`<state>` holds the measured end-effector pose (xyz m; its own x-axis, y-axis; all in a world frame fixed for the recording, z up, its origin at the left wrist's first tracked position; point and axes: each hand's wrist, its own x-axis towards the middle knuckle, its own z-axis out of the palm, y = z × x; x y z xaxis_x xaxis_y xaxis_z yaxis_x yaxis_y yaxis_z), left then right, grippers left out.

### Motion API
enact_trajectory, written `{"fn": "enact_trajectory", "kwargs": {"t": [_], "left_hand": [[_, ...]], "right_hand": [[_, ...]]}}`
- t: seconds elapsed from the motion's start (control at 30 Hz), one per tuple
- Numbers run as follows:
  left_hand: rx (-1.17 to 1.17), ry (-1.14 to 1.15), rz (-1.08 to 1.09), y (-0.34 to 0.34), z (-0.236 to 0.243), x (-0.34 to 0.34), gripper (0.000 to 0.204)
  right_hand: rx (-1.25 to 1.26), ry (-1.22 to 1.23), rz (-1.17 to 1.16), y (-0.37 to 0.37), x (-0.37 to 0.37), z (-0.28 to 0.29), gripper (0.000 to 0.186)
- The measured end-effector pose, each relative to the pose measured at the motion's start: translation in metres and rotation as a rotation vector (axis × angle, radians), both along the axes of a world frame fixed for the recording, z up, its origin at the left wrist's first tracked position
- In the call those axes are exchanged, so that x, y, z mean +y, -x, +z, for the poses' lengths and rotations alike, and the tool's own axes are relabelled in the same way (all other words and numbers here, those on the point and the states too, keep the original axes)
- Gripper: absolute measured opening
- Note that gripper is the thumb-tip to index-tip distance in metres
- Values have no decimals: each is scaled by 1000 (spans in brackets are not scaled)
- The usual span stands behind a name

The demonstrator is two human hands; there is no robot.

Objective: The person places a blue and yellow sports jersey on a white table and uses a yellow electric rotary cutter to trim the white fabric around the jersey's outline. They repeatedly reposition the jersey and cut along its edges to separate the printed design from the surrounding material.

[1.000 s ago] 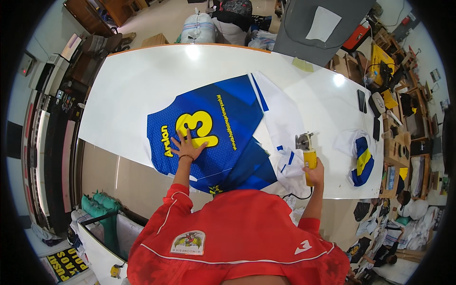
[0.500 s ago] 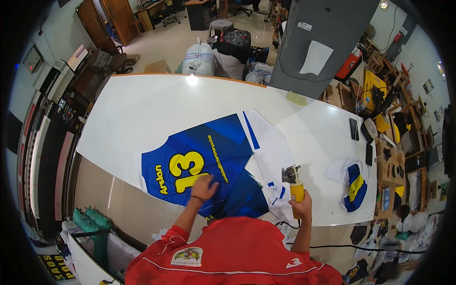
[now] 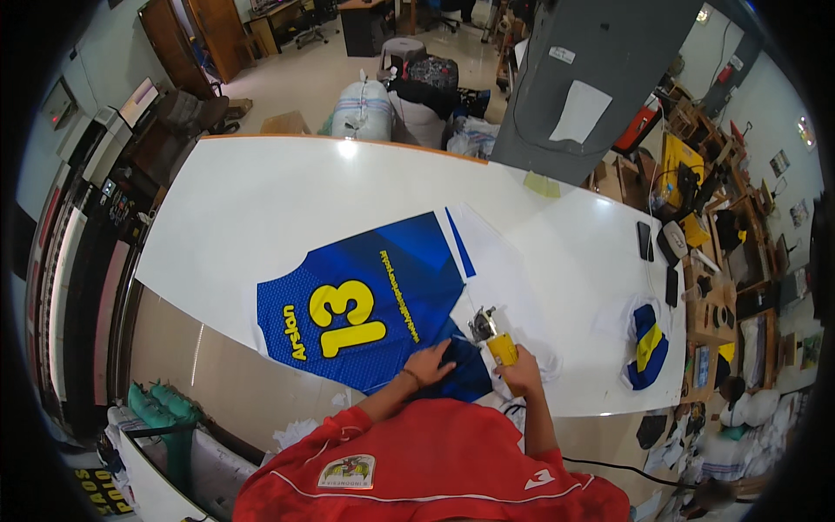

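Note:
A blue jersey panel [image 3: 339, 261] with yellow lettering and a large yellow number lies flat on the white table. Over the smaller dark blue fabric piece [image 3: 470, 376] at its near right corner, my left hand [image 3: 429, 364] rests open with fingers stretched out. My right hand [image 3: 521, 372] is closed around the yellow body of an electric rotary cloth cutter [image 3: 502, 349]. The cutter's metal head points away from me, beside the right edge of the dark blue piece. White fabric with a blue stripe [image 3: 460, 244] lies beyond and to the right of the panel.
A bundle of blue, yellow and white fabric [image 3: 648, 348] sits on the right of the white table [image 3: 252, 200], near a phone [image 3: 644, 241]. The cutter's black cord [image 3: 626, 470] trails right. A grey pillar [image 3: 574, 87] stands at the far edge; stuffed sacks [image 3: 363, 110] lie beyond.
My left hand has moved right, from the yellow number onto the dark blue piece. My right hand has brought the cutter left, close to that piece's edge.

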<state>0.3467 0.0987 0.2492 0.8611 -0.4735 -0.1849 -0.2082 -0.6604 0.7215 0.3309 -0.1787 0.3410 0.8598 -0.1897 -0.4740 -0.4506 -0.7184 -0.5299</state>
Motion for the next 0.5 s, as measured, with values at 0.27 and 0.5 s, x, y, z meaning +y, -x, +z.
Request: {"fn": "enact_trajectory", "kwargs": {"t": [0.27, 0.5], "left_hand": [[-15, -145, 191, -31, -5, -8, 38], [-104, 114, 250, -26, -10, 2, 19]], "right_hand": [[-58, 204, -146, -7, 8, 1, 54], [-10, 159, -56, -11, 18, 19, 56]]}}
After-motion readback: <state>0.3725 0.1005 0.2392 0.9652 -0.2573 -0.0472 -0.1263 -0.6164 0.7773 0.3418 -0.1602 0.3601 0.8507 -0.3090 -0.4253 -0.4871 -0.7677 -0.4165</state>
